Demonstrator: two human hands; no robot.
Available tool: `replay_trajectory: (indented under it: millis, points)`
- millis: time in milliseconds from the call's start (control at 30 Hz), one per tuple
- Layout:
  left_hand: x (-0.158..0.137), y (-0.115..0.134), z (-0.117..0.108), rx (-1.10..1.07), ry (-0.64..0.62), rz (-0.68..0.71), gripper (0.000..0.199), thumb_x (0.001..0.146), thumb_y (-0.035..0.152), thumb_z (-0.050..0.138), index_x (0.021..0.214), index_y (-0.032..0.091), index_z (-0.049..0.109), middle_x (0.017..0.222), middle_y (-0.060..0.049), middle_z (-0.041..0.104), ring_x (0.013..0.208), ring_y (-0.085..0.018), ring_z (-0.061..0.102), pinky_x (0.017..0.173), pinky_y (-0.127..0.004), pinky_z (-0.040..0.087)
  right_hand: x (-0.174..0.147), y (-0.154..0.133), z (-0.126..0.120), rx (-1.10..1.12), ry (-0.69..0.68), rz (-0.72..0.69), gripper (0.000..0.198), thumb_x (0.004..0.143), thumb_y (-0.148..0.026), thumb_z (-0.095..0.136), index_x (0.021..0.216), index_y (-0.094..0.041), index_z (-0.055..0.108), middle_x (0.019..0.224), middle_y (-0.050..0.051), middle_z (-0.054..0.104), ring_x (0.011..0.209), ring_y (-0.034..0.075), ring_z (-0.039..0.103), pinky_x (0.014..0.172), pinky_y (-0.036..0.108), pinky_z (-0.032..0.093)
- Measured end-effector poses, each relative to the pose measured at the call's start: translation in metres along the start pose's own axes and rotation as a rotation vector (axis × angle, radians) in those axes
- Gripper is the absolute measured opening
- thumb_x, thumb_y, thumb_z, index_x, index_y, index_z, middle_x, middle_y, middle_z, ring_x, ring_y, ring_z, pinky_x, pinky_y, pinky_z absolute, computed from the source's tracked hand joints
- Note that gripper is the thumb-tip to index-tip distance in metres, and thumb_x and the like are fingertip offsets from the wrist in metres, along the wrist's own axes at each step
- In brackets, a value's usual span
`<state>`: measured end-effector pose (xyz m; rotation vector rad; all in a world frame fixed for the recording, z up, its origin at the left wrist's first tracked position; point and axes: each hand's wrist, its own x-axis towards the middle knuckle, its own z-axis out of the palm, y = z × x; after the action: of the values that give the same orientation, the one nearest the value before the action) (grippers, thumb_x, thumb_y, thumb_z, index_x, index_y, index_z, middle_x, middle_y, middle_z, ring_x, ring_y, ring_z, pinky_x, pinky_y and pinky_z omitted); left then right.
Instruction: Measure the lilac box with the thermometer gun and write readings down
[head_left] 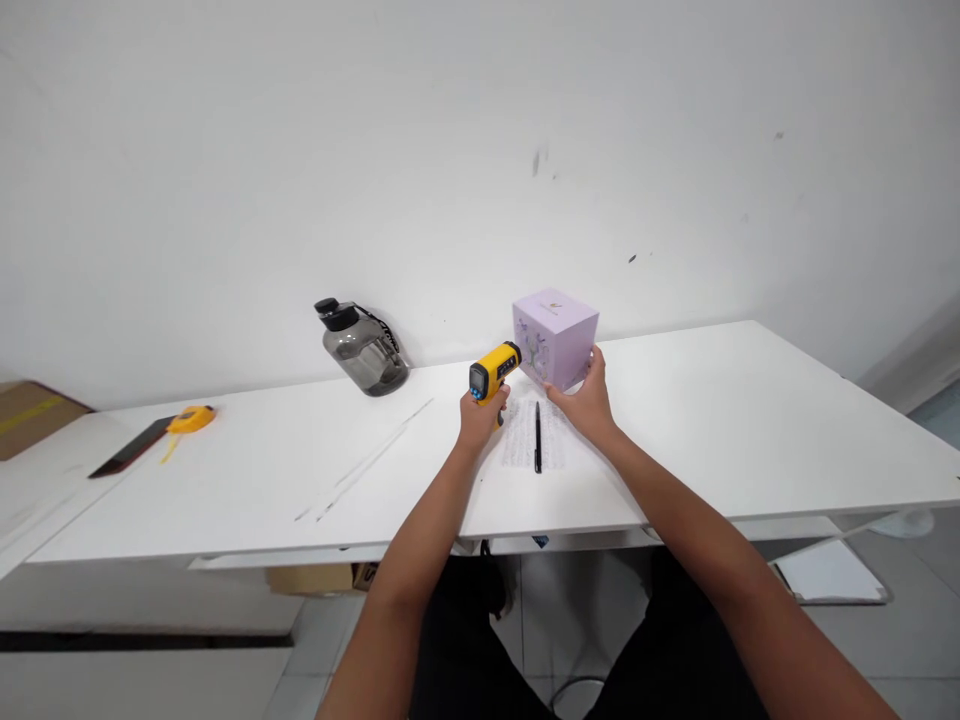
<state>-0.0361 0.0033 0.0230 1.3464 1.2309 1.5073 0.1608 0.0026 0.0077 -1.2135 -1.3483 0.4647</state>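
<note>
My left hand [480, 418] is wrapped round the grip of a yellow and black infrared thermometer [495, 368]. Its nose points toward a lilac box [574, 350] with a floral print on one side and a small gold mark on top. The gap between nose and box is too small to judge. My right hand [589, 402] grips the box at its lower near corner, thumb in front and fingers round the right side. Between my hands, a black pen [538, 437] lies on a sheet of paper [514, 440] covered in fine writing.
A grey water bottle [365, 352] with a black lid stands against the wall. Farther left on the white table [697, 430] lie a yellow tape measure [192, 419] and a dark flat strip [131, 447]. A cardboard box [37, 415] is at the far left.
</note>
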Motion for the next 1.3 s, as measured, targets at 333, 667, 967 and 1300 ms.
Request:
replay_trajectory:
  millis: [333,667,967,1300]
  points:
    - [-0.002,0.003,0.000,-0.007,-0.095,-0.062,0.039,0.067,0.050,0.079,0.077,0.014,0.067,0.059,-0.001,0.061,0.056,-0.014,0.056,0.057,-0.029,0.047,-0.005,-0.007,-0.007,0.008,-0.139,0.084,0.110,0.066,-0.046,0.080,0.155,-0.022,0.021,0.158,0.021,0.036,0.143,0.037,0.041,0.114,0.055,0.041]
    - [-0.003,0.004,0.001,-0.015,-0.084,-0.072,0.041,0.064,0.050,0.081,0.080,0.014,0.069,0.058,0.000,0.060,0.055,-0.014,0.056,0.058,-0.030,0.047,-0.003,0.003,-0.006,0.034,-0.141,0.042,0.108,0.068,-0.048,0.081,0.155,-0.025,0.022,0.158,0.019,0.037,0.145,0.036,0.042,0.115,0.055,0.040]
    - [-0.003,0.004,0.001,-0.028,-0.092,-0.063,0.046,0.064,0.050,0.081,0.088,0.013,0.071,0.059,0.001,0.060,0.055,-0.013,0.055,0.059,-0.029,0.046,-0.003,0.008,-0.005,0.047,-0.151,0.025,0.110,0.068,-0.049,0.082,0.156,-0.023,0.020,0.159,0.021,0.036,0.146,0.035,0.041,0.116,0.055,0.040]
    - [-0.003,-0.004,0.001,-0.007,-0.067,-0.032,0.049,0.065,0.051,0.080,0.092,0.011,0.071,0.060,0.000,0.062,0.056,-0.013,0.057,0.058,-0.029,0.046,-0.001,0.013,-0.005,0.047,-0.170,0.013,0.112,0.069,-0.052,0.081,0.156,-0.021,0.019,0.160,0.021,0.034,0.148,0.035,0.037,0.119,0.055,0.036]
